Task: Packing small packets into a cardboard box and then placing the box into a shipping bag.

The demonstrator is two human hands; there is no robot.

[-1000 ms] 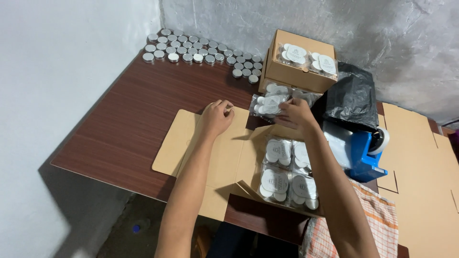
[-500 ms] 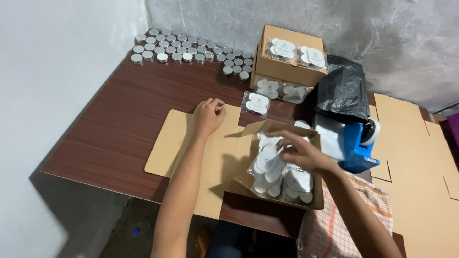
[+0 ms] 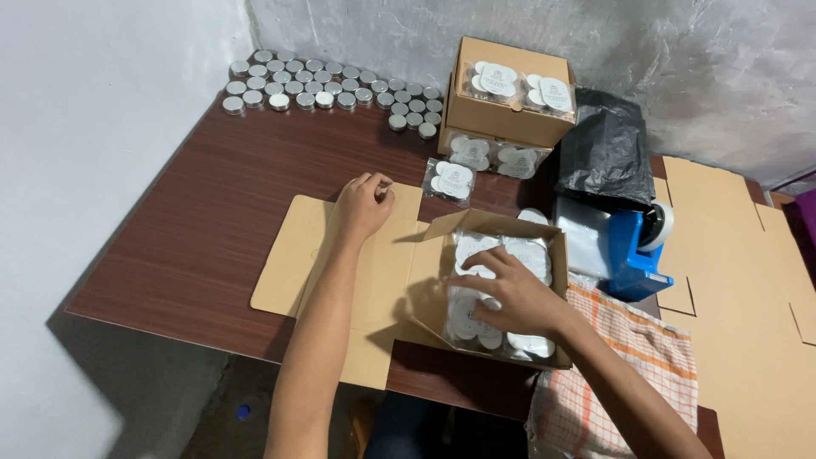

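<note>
Two hands (image 3: 364,204) (image 3: 510,297) (one box (image 3: 442,280)).

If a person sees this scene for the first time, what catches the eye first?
The open cardboard box near the table's front edge, full of white packets, where the right hand presses down. Next, the left hand resting on a flat cardboard sheet, and rows of small silver tins at the table's far-left corner.

Clear plastic packets of white round lids (image 3: 501,289) are being kept stacked inside an open brown cardboard box (image 3: 425,280).
</note>
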